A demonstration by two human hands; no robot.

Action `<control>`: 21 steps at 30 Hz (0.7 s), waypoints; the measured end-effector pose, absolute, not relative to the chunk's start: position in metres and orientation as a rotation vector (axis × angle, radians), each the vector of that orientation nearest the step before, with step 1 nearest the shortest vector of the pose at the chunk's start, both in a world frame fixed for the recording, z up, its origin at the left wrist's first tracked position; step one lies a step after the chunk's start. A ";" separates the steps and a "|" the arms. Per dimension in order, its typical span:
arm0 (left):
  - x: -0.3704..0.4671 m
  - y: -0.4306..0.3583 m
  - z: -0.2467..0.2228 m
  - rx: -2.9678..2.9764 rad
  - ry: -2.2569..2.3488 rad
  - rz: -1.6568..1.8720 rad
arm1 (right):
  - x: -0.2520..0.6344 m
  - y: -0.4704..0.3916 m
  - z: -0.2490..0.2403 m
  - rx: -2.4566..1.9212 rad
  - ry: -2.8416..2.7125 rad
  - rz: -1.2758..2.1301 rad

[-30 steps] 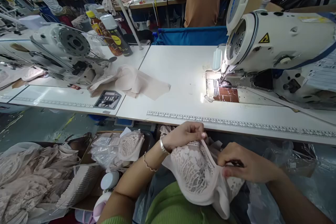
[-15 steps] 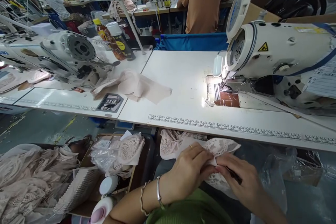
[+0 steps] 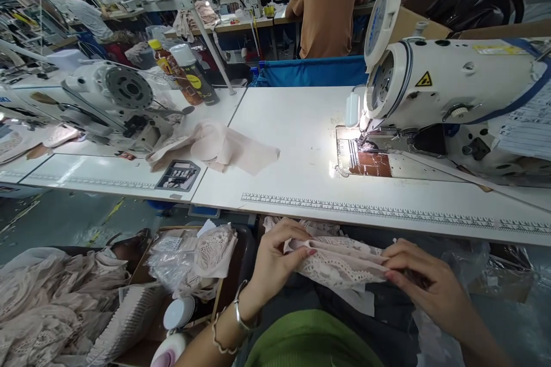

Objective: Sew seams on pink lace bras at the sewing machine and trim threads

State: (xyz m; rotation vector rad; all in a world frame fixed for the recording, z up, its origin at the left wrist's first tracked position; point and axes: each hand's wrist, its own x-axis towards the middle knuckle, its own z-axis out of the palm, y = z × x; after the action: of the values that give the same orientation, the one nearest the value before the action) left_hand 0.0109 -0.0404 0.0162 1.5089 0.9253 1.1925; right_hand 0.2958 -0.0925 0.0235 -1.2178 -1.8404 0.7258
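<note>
Spanning left hand (image 3: 275, 258) and right hand (image 3: 424, 275) (previously together), the lace (image 3: 340, 266) is pinched by fingers (image 3: 286, 231). Its length is thereby exposed

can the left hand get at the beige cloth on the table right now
Probably yes: the left hand grips lace, but nothing seems to block its way over the table to the cloth.

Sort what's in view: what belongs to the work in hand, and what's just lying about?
In hand or likely involved:
- pale lace piece, held between left hand and right hand
- lit sewing machine, probably

Apparently just lying about:
- yellow-capped bottle
- white-capped dark can
- white-lidded container
</note>
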 end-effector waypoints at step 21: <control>0.015 -0.044 -0.004 1.500 1.022 1.323 | 0.294 -0.087 0.031 -1.456 -1.720 0.657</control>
State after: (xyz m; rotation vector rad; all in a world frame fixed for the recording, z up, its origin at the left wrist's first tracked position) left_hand 0.0148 -0.0442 -0.0036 1.4999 1.0220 1.3231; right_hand 0.2942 -0.0871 0.0307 -1.4561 -1.7198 0.6570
